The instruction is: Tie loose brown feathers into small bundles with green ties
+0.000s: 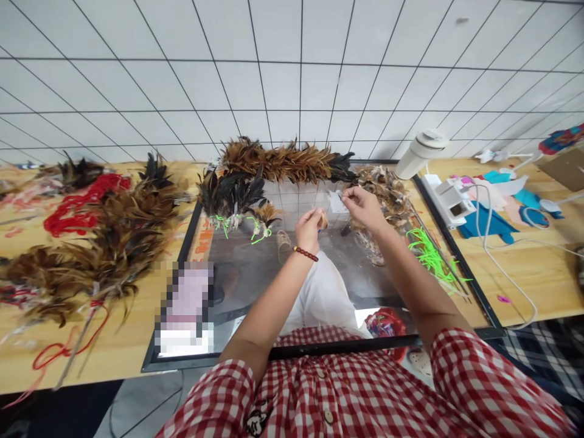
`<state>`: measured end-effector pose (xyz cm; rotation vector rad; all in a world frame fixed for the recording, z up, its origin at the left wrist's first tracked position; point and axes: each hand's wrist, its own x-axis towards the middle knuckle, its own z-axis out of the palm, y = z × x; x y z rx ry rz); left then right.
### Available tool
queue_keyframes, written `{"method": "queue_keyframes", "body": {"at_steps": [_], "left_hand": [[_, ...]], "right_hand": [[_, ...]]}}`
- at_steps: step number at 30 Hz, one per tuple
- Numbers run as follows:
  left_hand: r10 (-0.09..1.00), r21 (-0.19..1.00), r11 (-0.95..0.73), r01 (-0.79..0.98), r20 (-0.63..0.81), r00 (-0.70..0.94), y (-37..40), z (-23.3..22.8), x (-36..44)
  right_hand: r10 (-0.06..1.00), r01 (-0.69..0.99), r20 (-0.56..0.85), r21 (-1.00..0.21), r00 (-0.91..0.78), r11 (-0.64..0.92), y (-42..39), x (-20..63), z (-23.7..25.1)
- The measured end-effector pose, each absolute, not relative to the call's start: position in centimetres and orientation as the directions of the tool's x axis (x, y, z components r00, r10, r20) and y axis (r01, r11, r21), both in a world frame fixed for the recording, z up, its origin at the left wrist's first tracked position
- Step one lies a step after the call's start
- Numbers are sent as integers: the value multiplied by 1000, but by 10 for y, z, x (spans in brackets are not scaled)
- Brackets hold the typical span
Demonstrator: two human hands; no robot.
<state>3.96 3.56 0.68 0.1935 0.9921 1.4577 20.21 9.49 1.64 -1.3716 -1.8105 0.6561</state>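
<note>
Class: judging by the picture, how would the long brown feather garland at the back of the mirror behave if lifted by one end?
The feather garland would probably sag limply, since it lies curved. It looks light: mostly fluffy plumes. Feathers may shed or bend.

The feather garland [285,161] was brown and tan with black ends. Neon green ties [429,254] lay by a black-framed mirror [456,255]. Red cord [82,204] crossed the light wooden counter [524,267]. The sleeves [479,377] were red-and-white checked; the bead bracelet [305,253] dark red.
</note>
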Motion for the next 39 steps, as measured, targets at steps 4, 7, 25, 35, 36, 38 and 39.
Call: {"method": "queue_keyframes", "body": {"at_steps": [4,7,25,35,36,38,39], "left_hand": [[896,687,160,-709,-403,-188,35,8,43],[909,694,164,-701,-382,-164,33,11,45],[870,699,142,-701,-426,-249,38,9,39],[870,706,142,-694,-423,-253,33,13,44],[871,709,136,-692,-418,-257,34,15,44],[873,718,131,-683,-411,-264,36,17,42],[875,724,121,-679,-401,-271,36,18,41]], "right_hand": [[972,145,109,-979,-208,141,66,191,21],[970,127,50,-988,-238,82,55,182,21],[1000,1000,-24,-10,16,-16,163,176,39],[998,900,-57,-435,-1,-24,153,193,43],[997,825,-71,-564,-8,-34,142,199,45],[992,609,-123,-789,-32,-78,116,208,46],[986,503,-157,-857,-50,-111,101,210,44]]}}
